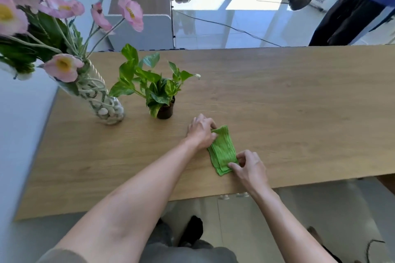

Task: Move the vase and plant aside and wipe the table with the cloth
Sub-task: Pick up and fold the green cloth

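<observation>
In the head view, a folded green cloth (223,151) lay on the near part of the wooden table (299,102), pinched at its far end by the curled left hand (201,132) and at its near corner by the right hand (249,166). The vase (106,107) and plant (159,96) stood well apart from it at the left. The cloth was judged to be under preparation for wiping, so a flat, firm press would be called for next.
</observation>
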